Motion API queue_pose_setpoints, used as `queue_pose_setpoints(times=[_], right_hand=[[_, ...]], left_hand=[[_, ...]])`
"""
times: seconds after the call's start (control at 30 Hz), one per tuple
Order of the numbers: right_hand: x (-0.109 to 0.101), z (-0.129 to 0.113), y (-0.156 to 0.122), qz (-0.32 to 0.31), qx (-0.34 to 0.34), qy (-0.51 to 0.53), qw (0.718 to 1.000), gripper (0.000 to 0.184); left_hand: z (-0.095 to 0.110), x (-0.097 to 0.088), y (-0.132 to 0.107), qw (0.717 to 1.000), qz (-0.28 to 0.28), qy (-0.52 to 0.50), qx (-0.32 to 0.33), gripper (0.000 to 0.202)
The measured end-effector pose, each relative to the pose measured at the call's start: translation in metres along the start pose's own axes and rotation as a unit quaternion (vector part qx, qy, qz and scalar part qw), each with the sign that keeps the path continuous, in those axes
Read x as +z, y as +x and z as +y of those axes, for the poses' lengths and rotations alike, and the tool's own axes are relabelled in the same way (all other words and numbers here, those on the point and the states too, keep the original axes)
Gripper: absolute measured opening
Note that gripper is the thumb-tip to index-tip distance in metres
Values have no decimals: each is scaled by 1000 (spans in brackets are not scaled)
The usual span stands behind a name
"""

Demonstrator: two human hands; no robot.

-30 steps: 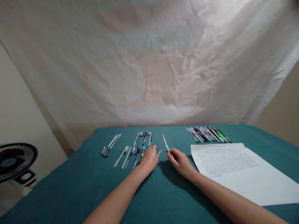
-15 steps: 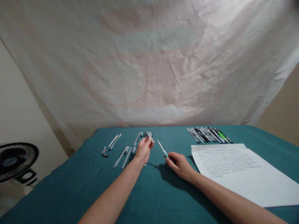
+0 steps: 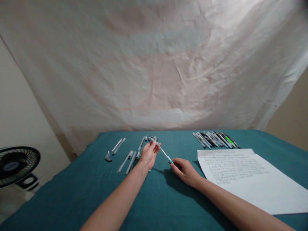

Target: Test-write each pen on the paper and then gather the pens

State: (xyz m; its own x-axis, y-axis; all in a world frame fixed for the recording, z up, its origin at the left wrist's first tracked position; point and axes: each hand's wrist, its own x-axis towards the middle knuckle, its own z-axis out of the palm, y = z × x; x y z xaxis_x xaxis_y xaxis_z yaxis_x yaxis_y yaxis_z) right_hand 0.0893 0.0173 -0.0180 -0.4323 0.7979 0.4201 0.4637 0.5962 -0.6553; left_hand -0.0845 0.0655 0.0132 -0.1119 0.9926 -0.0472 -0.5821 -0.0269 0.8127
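Note:
My left hand [image 3: 147, 156] is closed on a short, greyish clear pen barrel piece [image 3: 152, 140], held tilted over the table. A thin white pen refill [image 3: 164, 152] with a teal end lies pinched in my right hand [image 3: 184, 171], which rests low over the cloth. The refill's far end meets the piece at my left fingertips; whether it is inside or only touching, I cannot tell. Beside and behind my left hand lie several clear pen parts [image 3: 130, 163], partly covered by it.
Pens [image 3: 214, 140] lie in a row at the back right. A handwritten paper sheet [image 3: 271, 189] sits to the right, near my right forearm. More pen parts [image 3: 117, 147] lie on the left of the green cloth [image 3: 154, 205]. A black fan [image 3: 19, 166] stands beyond the left edge.
The gap between the refill's end and the piece in my left hand has closed. The left piece has tipped towards the refill, while my right hand has barely moved.

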Motion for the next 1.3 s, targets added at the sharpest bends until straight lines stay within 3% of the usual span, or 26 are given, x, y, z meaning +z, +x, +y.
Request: queue_pose_setpoints(times=[0.33, 0.63, 1.3], right_hand=[[0, 1, 0, -1, 2, -10, 1000, 23], [0, 1, 1, 6, 6, -6, 1000, 22], [2, 10, 2, 86, 46, -3, 995, 16]], left_hand=[[0, 1, -1, 1000, 3, -14, -7, 5], [-10, 4, -8, 999, -38, 19, -3, 9], [-6, 5, -9, 999, -30, 17, 21, 10]])
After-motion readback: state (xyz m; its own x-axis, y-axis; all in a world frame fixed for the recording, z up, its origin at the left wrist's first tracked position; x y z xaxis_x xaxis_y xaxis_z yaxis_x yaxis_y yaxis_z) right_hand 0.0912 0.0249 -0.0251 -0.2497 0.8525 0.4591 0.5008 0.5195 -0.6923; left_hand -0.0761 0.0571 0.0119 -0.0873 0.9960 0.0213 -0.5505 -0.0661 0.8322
